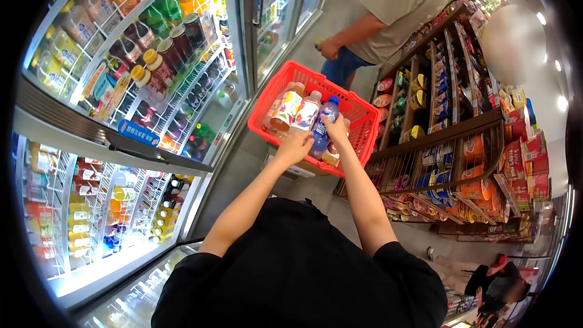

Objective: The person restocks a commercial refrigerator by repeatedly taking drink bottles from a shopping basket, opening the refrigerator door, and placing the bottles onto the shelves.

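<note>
A red plastic shopping basket [358, 106] stands in front of me with several drink bottles in it. Inside, a blue-labelled bottle [328, 111] lies tilted among the others, with my right hand [336, 130] closed around its side. My left hand [296, 147] is at the lower ends of the bottles, its fingers curled together close to the blue bottle; what they grip is hidden. Beside it lie a bottle with a white fruit-print label [306, 113] and a peach-coloured bottle [285, 109]. Another bottle [331, 153] is partly covered by my right hand.
On the left, a glass-fronted drinks fridge [240, 42] holds rows of bottles. Snack shelves [437, 152] line the right side. A person in a beige shirt [404, 0] stands just beyond the basket; another person [495, 285] is at the lower right.
</note>
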`<state>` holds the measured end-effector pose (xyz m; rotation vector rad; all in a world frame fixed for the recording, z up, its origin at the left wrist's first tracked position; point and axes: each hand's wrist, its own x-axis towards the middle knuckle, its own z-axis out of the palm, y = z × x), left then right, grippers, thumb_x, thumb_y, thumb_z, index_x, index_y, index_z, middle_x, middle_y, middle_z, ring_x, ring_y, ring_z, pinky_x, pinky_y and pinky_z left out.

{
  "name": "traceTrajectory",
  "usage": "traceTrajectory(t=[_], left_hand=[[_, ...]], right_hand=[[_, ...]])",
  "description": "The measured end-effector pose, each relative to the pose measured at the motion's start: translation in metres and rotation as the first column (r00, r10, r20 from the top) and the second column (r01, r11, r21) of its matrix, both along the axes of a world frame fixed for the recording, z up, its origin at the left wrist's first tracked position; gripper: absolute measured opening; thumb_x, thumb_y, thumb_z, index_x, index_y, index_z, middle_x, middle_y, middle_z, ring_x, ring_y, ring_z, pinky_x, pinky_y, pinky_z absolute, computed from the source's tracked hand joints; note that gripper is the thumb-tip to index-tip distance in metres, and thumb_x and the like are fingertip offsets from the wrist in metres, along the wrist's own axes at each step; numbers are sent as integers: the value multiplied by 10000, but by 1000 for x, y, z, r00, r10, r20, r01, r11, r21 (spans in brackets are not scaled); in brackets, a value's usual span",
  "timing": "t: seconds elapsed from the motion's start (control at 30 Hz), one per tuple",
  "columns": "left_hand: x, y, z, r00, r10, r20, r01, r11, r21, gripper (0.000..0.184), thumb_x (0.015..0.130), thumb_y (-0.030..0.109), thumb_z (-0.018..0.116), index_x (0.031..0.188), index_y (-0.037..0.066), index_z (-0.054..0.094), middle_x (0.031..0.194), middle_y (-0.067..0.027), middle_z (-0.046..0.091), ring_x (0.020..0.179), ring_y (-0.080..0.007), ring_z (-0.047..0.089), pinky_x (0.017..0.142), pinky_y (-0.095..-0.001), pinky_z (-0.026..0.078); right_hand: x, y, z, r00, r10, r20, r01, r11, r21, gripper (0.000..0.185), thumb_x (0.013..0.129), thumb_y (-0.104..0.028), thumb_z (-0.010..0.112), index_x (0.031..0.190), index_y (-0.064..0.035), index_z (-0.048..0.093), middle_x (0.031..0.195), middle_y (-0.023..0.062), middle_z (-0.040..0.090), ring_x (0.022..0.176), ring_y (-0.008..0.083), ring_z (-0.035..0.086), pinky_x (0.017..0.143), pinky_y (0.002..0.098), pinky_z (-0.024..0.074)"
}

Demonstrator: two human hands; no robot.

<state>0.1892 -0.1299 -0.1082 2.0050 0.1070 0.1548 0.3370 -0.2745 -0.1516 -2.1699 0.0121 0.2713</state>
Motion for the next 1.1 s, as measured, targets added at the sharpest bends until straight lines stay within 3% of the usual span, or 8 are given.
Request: traceTrajectory(t=[0.17,0.3,0.6,0.7,0.83,0.9,0.97,1.1], left_hand=[[22,14,-8,991,-60,-121,66,997,43,392,934,292,614,1205,13,667,941,-194,717,858,-304,697,771,-406,529],[28,16,-4,976,-77,-205,110,981,157,407,917,348,629,1167,30,675,953,-203,714,922,-367,688,805,-465,535],[38,-8,-4,910,-17,-414,177,920,351,532,867,492,648,1230,103,657,1048,-201,715,1000,-376,683,867,-515,527],[38,-15,0,925,50,-377,115,909,401,519,864,502,651,1199,106,677,1046,-199,715,1003,-376,682,865,-511,528],[41,-31,-3,903,98,-418,57,937,343,610,840,576,662,1202,85,666,1080,-205,706,1024,-388,671,879,-504,522],[36,-37,-4,902,99,-420,40,950,310,622,837,587,660,1189,73,666,1098,-210,700,1026,-379,673,879,-493,523],[36,-50,-2,901,115,-417,5,961,277,635,833,597,659,1175,62,665,1115,-214,695,1028,-370,675,878,-481,525],[20,-74,3,934,220,-283,-180,970,162,738,846,597,660,1338,57,554,1158,-232,677,1077,-385,658,922,-470,508]], right_hand=[[11,4,-3,996,-77,-36,67,973,-222,778,822,-519,757,1310,47,541,1167,180,660,1001,247,678,854,353,539],[29,-10,-30,981,-3,-192,12,999,47,767,766,-526,809,1209,69,616,1169,207,647,992,243,675,805,360,551],[19,-14,-40,998,-53,29,57,985,-164,657,748,-395,837,1162,69,626,982,158,692,842,210,695,697,341,559],[15,-20,-16,996,20,-87,-18,999,33,607,750,-355,838,1145,64,646,999,155,696,848,203,695,704,337,563],[22,-33,-27,975,108,-194,-92,991,94,857,701,-428,851,1335,47,524,1194,206,648,1066,278,656,918,380,523],[25,-40,-51,996,74,49,-71,996,-59,573,759,-341,844,1128,57,659,1018,151,703,857,196,688,787,325,554],[3,-40,23,986,134,96,-123,987,-106,677,776,-312,835,1266,71,567,1090,162,683,915,211,683,800,313,550],[15,-56,31,979,205,-15,-196,955,221,789,778,-293,846,1366,70,464,1134,179,648,972,200,662,809,316,544]])
